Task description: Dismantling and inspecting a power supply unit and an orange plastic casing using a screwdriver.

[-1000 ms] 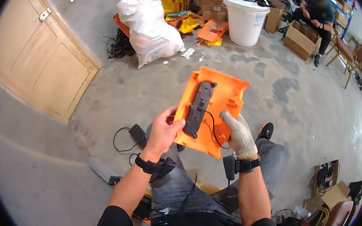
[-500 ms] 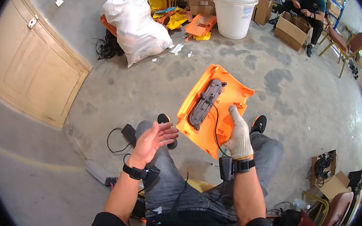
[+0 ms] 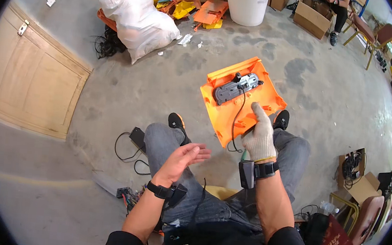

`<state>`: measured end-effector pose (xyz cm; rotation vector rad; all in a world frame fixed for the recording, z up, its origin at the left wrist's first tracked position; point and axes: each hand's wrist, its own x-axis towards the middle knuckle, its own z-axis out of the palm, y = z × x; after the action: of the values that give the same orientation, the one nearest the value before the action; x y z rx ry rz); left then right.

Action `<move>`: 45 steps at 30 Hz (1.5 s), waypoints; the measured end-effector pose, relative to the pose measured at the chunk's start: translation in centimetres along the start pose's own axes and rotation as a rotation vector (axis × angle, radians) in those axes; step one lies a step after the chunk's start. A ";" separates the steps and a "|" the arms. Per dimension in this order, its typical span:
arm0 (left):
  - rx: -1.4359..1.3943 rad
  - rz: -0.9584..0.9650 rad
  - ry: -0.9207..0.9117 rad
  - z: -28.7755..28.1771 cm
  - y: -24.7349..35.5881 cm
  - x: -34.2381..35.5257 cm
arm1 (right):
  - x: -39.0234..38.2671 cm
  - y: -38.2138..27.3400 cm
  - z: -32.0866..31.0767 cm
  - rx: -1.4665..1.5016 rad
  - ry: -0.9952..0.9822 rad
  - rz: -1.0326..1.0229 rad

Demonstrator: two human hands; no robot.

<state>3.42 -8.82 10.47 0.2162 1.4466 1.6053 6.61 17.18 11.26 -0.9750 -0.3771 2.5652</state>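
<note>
My right hand (image 3: 262, 134), in a pale knitted glove, grips the lower right edge of an orange plastic cover (image 3: 225, 117) with its thumb on the inner face. The cover is held tilted in the air, its inside toward me. A long dark grey module (image 3: 231, 92) sits in the cover near its far side. From it a black cable (image 3: 240, 113) runs down past the cover's near edge. My bare left hand (image 3: 185, 159) is apart from the cover, below and left of it, its fingers stretched out with nothing in them.
A black power adapter (image 3: 137, 137) with its cord lies on the floor by my left knee. Farther off are a white sack (image 3: 139, 20), a white bucket (image 3: 247, 4) and a cardboard box (image 3: 312, 16) near another person. A chair (image 3: 367, 219) stands at the right.
The orange cover has turned clockwise in my right hand and its inside now faces me more. My left hand has moved right and a little down.
</note>
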 end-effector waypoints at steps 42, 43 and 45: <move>-0.548 -0.053 0.036 3.4 -5.6 6.9 | 0.8 10.2 -3.3 -0.127 -0.013 0.198; -0.465 -0.082 0.012 3.2 -5.0 6.2 | 0.9 9.8 -3.3 -0.169 0.005 0.238; -0.389 -0.057 -0.032 2.9 -3.0 4.7 | 1.1 8.8 -3.2 -0.093 -0.128 0.236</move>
<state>4.25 -3.86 6.64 -0.0246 1.0792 1.7898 5.91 10.17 5.05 -0.9389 -0.4437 2.8560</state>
